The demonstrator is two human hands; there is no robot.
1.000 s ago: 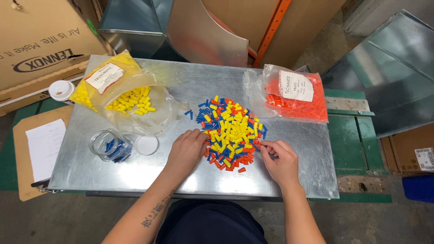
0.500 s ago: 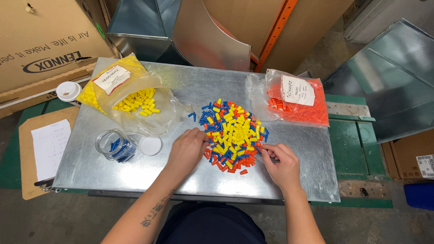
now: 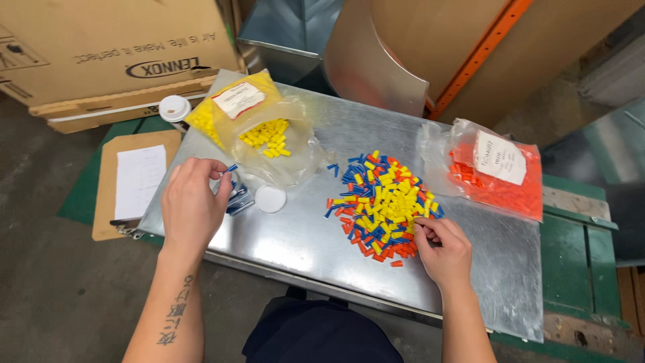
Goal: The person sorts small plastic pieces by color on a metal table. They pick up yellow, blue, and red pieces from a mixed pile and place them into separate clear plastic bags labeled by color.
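– What is the left hand doing?

– It hangs over the clear tub at the worktop's near-left edge, fingers pinched on a blue cap. The tub, just beyond its fingertips, already holds blue pieces; its white lid lies just to the right of it.

– So which step is this?

– Sorting by colour, I'd judge: the blue one is at the point of being dropped in.

– And further right?

– Beyond the lid sits an open bag of yellow caps. Then comes the mixed pile of yellow, blue and orange. The right hand rests at the pile's near-right edge, fingers narrowed on a piece; I cannot tell its colour. A bag of orange caps lies beyond that hand.

– What does the next move call for?

– Probably loosening the pinch squarely above the tub's mouth, so the cap lands inside and not on the metal.
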